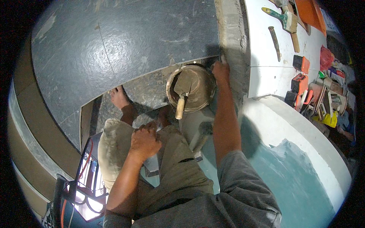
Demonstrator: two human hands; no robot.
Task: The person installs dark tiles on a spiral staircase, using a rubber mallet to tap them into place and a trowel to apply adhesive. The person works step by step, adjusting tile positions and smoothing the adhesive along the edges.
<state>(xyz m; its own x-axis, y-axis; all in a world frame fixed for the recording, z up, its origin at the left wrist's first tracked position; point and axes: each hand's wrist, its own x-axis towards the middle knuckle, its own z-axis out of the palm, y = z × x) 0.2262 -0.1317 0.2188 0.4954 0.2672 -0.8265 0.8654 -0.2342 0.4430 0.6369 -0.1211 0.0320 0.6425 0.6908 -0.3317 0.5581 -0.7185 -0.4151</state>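
My left hand (145,141) rests in a loose fist on my knee, with no object showing in it. My right hand (221,71) reaches to the corner of the dark floor tiles (159,22), beside the rough cement edge. Its fingers are bent, one pointing forward along that edge; whether they pinch anything is hidden. Just left of this hand stands a round, mortar-stained bucket (207,93). Across the bucket lies a trowel (181,104), its wooden handle toward me and its blade caked with grey mortar.
A green-handled paintbrush (283,18) and a chisel-like bar (274,43) lie on white tile at the right. Orange-and-black boxes (301,64) and a pile of tools (330,100) are farther right. A white curb (300,117) borders the blue-green floor. My bare foot (119,98) is near the tile edge.
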